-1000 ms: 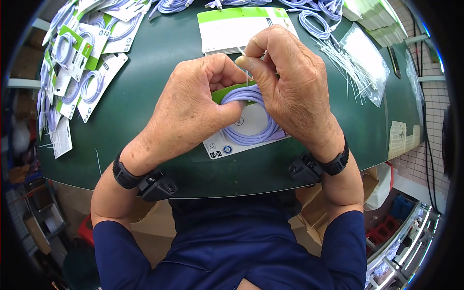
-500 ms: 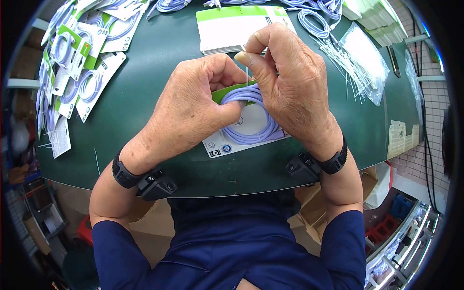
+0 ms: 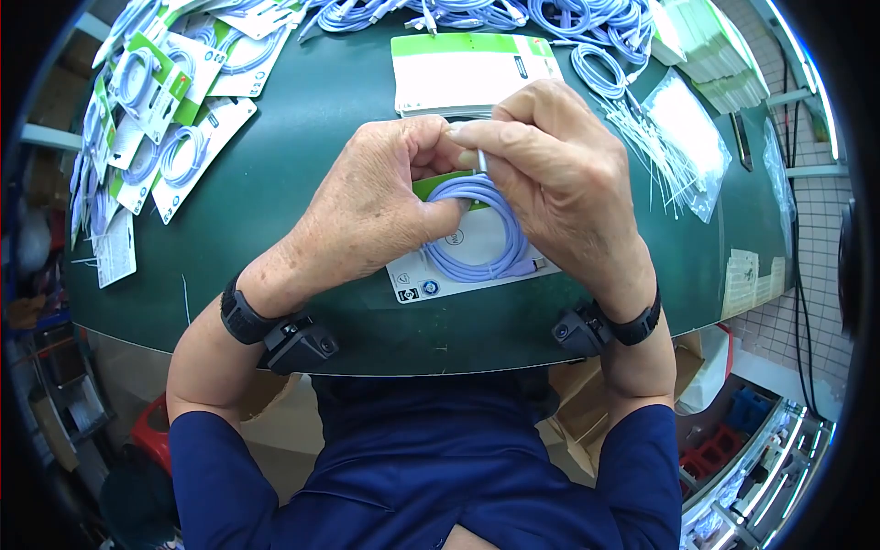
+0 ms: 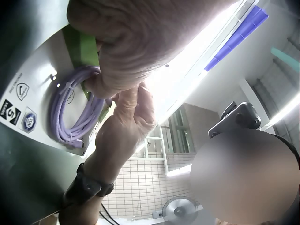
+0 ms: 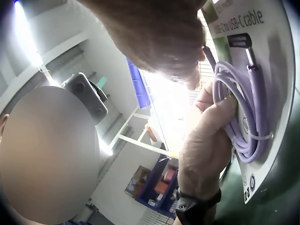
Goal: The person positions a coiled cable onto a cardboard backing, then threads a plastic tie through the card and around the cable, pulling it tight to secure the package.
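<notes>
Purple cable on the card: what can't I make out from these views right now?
1. Head view: the right hand pinches a thin tie; its fingers cover the tie's ends, so whether it loops the purple cable is unclear.
2. Head view: the left hand hides the upper left of the card.
3. Left wrist view: glare washes out the fingertips.
4. Right wrist view: the frame edge cuts off the card's print.

The person wears a dark blue shirt, at six o'clock in the head view. Its short sleeves stop above the elbows. A black band goes round each wrist, at eight and four o'clock. A small black camera box sits on each band. The left hand and right hand are bare.
</notes>
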Motion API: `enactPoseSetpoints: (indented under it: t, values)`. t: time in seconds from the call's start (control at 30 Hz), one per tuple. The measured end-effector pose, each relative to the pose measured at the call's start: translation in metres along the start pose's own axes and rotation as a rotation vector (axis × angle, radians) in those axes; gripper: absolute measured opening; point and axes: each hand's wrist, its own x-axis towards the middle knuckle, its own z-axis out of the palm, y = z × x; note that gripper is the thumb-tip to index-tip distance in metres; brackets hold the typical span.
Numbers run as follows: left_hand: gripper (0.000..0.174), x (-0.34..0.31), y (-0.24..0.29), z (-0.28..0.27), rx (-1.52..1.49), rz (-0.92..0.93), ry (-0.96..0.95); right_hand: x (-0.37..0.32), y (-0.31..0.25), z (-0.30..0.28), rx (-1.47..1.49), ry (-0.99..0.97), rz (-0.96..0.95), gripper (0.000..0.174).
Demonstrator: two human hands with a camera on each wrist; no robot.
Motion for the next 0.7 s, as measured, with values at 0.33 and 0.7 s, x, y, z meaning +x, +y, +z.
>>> enactPoseSetpoints:
  t: [0.33,0.7]
  values:
    - [0.023,0.000,0.009,-0.008,-0.104,-0.031,-0.021,0.000,-0.023,-0.023,0.346,-0.276,0.212,0.028]
    - [0.027,-0.001,0.009,-0.013,-0.080,0.048,0.019,0.001,-0.024,-0.026,0.350,-0.302,0.228,0.033]
